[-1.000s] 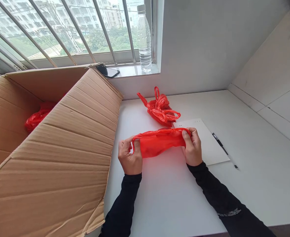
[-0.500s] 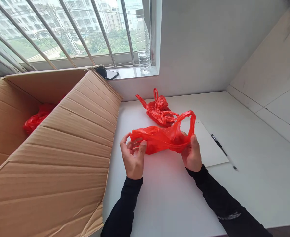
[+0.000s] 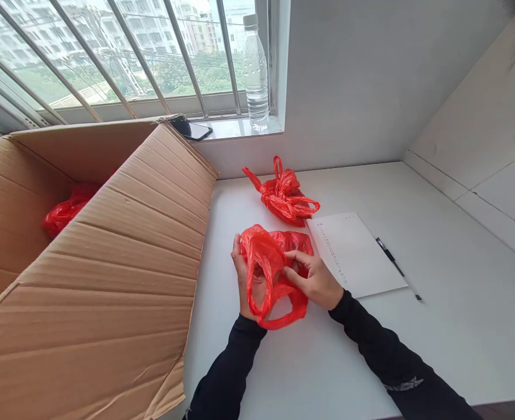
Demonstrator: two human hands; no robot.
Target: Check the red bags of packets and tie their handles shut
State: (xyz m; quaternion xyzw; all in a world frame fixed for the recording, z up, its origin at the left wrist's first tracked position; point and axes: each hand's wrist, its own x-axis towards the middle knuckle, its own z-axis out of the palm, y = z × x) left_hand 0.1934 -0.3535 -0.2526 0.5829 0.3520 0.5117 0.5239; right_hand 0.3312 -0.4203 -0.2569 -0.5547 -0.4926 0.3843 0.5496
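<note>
In the head view, we see the right hand (image 3: 316,280) with thumb and forefinger drawn together on a thin red plastic bag (image 3: 257,242), pinching it near its middle. The left hand (image 3: 242,280) lies behind and around the bag's left side; the bag covers much of it, so we cannot tell how tightly its fingers are curled. The bag lies between the two hands, over the white tabletop (image 3: 292,373), its loop handles hanging toward the left wrist. Beyond both hands we find a knotted red bundle (image 3: 284,198); to the right hand's right, a marked white sheet (image 3: 358,254) and, past it, a pen (image 3: 389,256). To the left hand's left stands a cardboard box (image 3: 108,280) with red plastic (image 3: 67,211) inside.
</note>
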